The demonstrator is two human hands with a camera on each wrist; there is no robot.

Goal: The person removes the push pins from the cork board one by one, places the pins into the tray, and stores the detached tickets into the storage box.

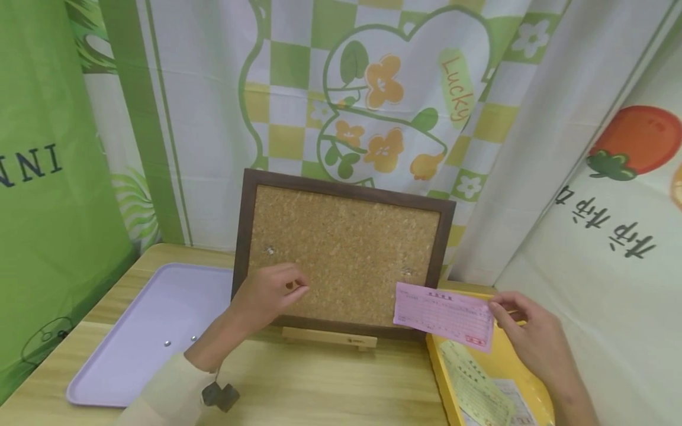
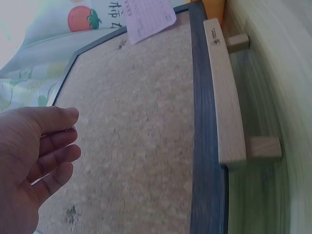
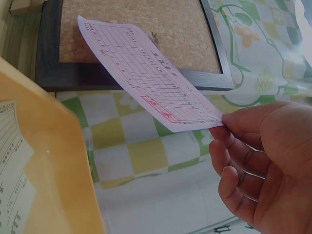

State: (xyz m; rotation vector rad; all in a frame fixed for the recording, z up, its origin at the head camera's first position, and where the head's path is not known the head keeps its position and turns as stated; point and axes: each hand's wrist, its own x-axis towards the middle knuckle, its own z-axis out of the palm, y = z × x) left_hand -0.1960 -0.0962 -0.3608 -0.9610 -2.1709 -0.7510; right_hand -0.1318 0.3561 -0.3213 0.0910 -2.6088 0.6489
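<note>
My right hand (image 1: 538,337) pinches a pink printed receipt slip (image 1: 444,313) by its right end, between thumb and forefinger. The slip's free end overlaps the lower right corner of a framed corkboard (image 1: 341,260), which leans on a small wooden stand (image 1: 329,338). In the right wrist view the slip (image 3: 146,73) tilts and bows slightly, with red print near the pinched end. Before the board's lower left part, my left hand (image 1: 274,287) hovers. Its fingers are loosely curled, thumb close to the forefinger, and nothing shows between them in the left wrist view.
On the left lies a lilac tray (image 1: 133,313) with small silvery studs (image 1: 167,343). A yellow tray (image 1: 437,361) at right holds yellow and white slips (image 1: 476,384). Small shiny spots (image 1: 270,250) mark the cork. Patterned curtains surround the table.
</note>
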